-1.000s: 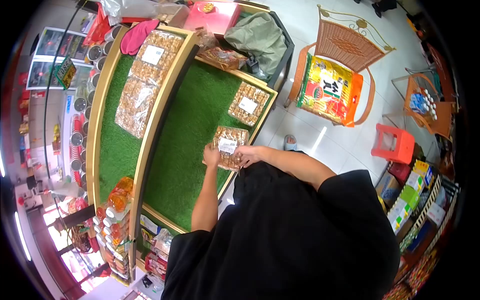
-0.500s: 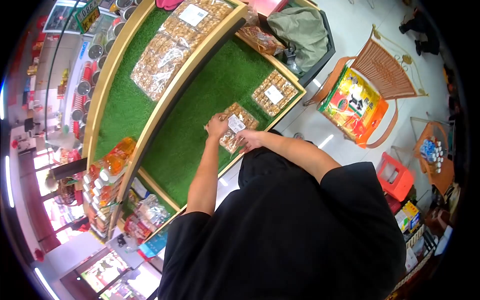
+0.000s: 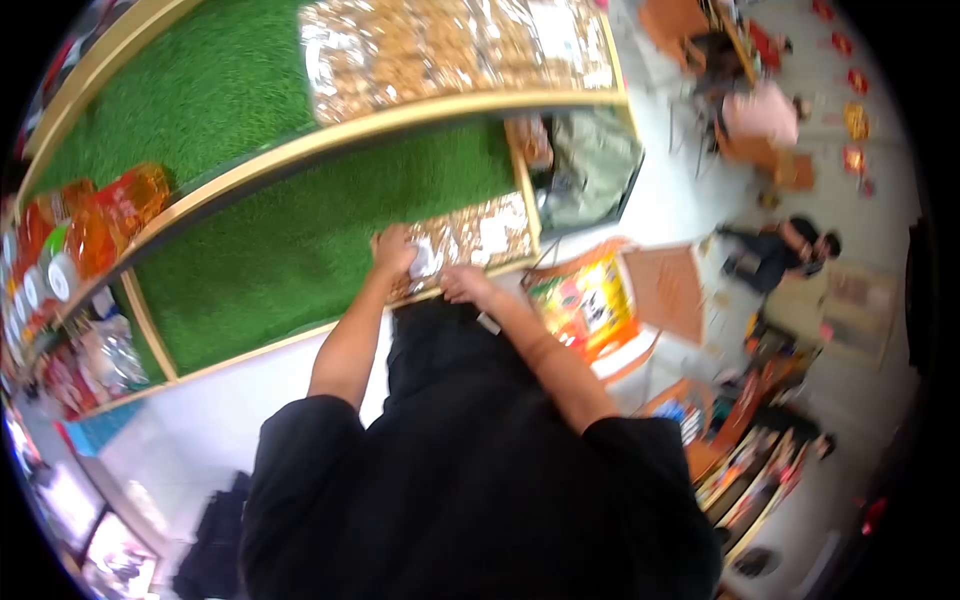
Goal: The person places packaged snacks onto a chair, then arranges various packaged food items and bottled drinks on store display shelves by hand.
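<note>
On the green turf of the lower shelf, a clear plastic pack of brown, nutty-looking snack pieces lies flat, its label blurred by glare. My left hand grips the pack's left side with bent fingers. My right hand holds its near edge, fingertips partly hidden. A second similar pack with a white label lies right up against it, at the shelf's right end. The seam between the two is hard to make out.
Several larger snack packs lie on the upper shelf. Bottles of orange drink stand at left. A grey-green cloth fills a bin beyond the shelf. A chair holds a yellow-red bag. People are in the background.
The pack under my hands has moved right, across the gap, to lie beside the other pack. Both hands went with it. The camera view has turned and shifted.
</note>
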The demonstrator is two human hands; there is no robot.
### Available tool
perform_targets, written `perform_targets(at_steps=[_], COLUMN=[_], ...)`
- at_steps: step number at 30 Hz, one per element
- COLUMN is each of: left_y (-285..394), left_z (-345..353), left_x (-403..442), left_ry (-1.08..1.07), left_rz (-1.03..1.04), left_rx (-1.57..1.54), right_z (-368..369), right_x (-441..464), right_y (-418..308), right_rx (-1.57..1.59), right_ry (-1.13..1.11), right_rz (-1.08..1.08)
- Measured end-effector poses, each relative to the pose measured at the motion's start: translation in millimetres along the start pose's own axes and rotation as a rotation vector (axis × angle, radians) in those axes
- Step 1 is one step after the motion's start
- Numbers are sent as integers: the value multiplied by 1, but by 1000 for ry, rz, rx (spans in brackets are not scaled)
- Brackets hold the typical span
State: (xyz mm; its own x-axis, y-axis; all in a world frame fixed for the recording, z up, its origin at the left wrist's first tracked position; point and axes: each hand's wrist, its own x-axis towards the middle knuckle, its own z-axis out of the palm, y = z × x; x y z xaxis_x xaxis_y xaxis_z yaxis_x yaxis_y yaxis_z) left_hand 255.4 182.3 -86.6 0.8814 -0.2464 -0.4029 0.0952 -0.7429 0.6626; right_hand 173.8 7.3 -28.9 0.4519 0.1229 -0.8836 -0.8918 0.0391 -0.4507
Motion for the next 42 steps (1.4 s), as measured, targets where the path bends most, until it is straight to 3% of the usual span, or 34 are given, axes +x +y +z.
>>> perform_targets(at_steps=[1,6,9,11,12,13,14,15,17,20,22,24,26,28,30,31,32,33,34,35,37,39,40,41,42], left_y=[1,-10,-3,-6,11,37,52,64,85,126,139,146,146,140,131,126,120,117,116,117,112,104,98,91,87], left_z=[0,-3,-12,-10,-30,-57,-73,-90,-120,-187,-212,-230,-237,-239,-243,-244,-243,-240,-237,-236,-212,-195,-181,-159,-139], left_x=[9,8,8,20,16,7,-2,-4,-12,-33,-35,-42,-46,-53,-66,-72,-77,-83,-87,-90,-90,-99,-101,-100,-98], left_ry=[-43,-68,-77,-207,-209,-215,-199,-209,-413,-534,-582,-653,-649,-641,-652,-658,-670,-635,-691,-757,-766,-572,-628,-581,-525], left_rz=[-4,5,48,9,54,101,66,77,130,269,341,451,497,518,528,528,493,501,463,425,285,312,299,366,425], left_rx=[41,-61,-3,-173,-169,-155,-384,-357,-881,-1037,-1226,-1473,-1712,-1932,-2040,-2082,-2160,-2179,-2253,-2317,-2392,-2012,-1986,-1427,-873], right_z=[-3,-21,-12,-8,-3,10,12,20,43,67,78,93,107,114,130,128,130,121,99,89,75,50,20,51,33], right_x=[-6,-21,-45,-63,-86,-113,-129,-146,-171,-167,-138,-112,-98,-106,-176,-200,-225,-243,-234,-233,-219,-174,-145,-143,-104], right_y=[-12,-38,-71,-110,-144,-182,-214,-246,-311,-400,-441,-448,-443,-411,-382,-360,-326,-296,-263,-240,-181,-135,-116,-127,-102], right_rx=[-52,266,169,41,-134,-110,-171,-206,-404,-795,-921,-1063,-1371,-1490,-1364,-1264,-934,-889,-603,-446,-330,350,704,669,698], right_ry=[52,180,291,386,399,403,407,455,654,646,685,689,505,784,846,850,756,765,749,554,673,578,301,233,-61], right_rz=[-16,-170,-339,-644,-853,-999,-1144,-1292,-1514,-1713,-1722,-1727,-1126,-1460,-1600,-1633,-1621,-1824,-2282,-2523,-2067,-1382,-900,-692,-509])
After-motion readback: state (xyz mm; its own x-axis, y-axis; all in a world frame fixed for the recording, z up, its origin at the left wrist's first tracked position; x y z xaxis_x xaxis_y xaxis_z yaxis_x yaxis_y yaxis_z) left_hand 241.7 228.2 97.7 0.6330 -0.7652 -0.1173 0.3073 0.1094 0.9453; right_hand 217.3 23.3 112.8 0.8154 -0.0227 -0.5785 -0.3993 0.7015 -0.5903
